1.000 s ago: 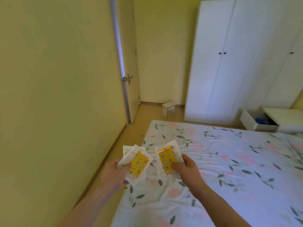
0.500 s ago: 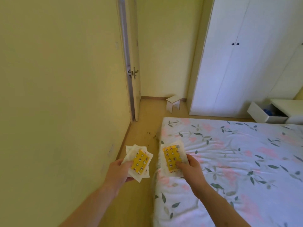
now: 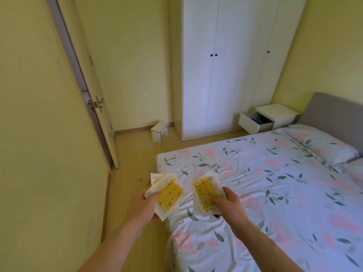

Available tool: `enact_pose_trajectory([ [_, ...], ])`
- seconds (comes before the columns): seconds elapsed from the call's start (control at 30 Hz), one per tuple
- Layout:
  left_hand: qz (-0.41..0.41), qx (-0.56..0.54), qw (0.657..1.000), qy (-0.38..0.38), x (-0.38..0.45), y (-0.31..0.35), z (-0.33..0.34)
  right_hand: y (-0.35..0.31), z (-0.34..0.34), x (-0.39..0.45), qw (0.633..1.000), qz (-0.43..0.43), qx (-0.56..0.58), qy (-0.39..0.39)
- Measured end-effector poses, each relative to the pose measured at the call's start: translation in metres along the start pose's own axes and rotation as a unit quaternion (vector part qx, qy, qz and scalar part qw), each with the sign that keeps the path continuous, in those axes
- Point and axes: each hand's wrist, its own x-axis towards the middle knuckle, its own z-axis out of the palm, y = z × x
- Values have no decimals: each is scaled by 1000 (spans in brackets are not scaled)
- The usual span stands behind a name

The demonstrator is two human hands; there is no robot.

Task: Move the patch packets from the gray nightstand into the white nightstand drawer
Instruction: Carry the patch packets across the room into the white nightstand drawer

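My left hand (image 3: 142,206) grips a small stack of white patch packets (image 3: 170,195) with yellow patterned fronts, held over the floor beside the bed. My right hand (image 3: 225,206) pinches another patch packet (image 3: 204,192) of the same kind above the bed's near corner. Far across the room the white nightstand (image 3: 277,112) stands by the headboard. Its drawer (image 3: 253,122) is pulled out, with something blue inside. The gray nightstand is out of view.
A bed (image 3: 275,193) with a floral cover fills the right half. A white wardrobe (image 3: 225,65) stands at the back. A small white stool (image 3: 160,132) sits on the wooden floor near the open door (image 3: 92,95). The yellow wall is close on my left.
The view has swung right and moved forward along the bed's foot. The white nightstand and headboard are now fuller in view. Both hands keep holding their packets.
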Motion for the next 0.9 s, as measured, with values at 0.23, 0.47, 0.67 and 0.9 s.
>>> enact_pose_trajectory([
  [0.23,7,70,996,-61,159,56,6,-24,38,114,996,45,54,56],
  [0.47,-7,94,989,-115,291,93,2,-73,72,213,995,37,38,85],
  [0.67,-1,106,982,-157,403,121,-8,-101,118,300,991,47,32,117],
  [0.9,7,97,976,-192,543,171,-57,-140,211,410,982,59,52,173],
])
